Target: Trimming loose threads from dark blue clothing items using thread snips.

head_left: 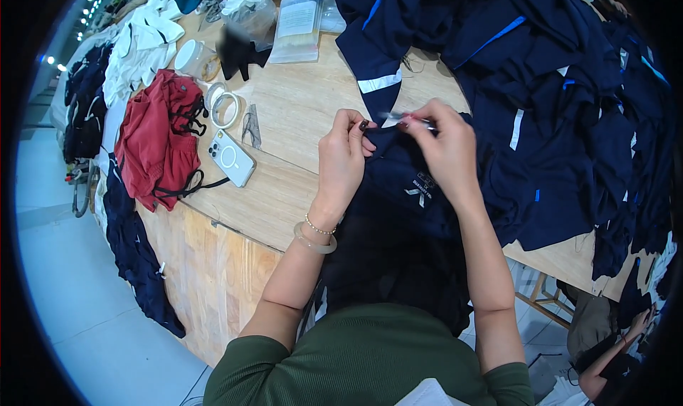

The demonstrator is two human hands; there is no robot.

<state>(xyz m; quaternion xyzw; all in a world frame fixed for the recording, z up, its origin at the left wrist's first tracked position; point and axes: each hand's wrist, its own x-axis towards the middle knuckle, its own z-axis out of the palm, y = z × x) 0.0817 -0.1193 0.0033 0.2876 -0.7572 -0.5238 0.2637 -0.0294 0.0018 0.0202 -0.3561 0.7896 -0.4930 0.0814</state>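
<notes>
The left hand point(343, 150) pinches a dark navy fabric garment point(390, 148); the right hand point(452, 148) grips a slim, blurred silvery tool point(392, 117), which might nick the garment if the pinch slips.

Tool point(393, 119) at one o'clock: blurred, part-hidden by the right hand point(449, 141). Co-worker point(610, 358) at four o'clock: cut off.

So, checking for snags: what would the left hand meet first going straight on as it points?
The left hand, beyond the dark cloth it pinches, would likely meet the white-banded navy garment; depth is unclear.
</notes>
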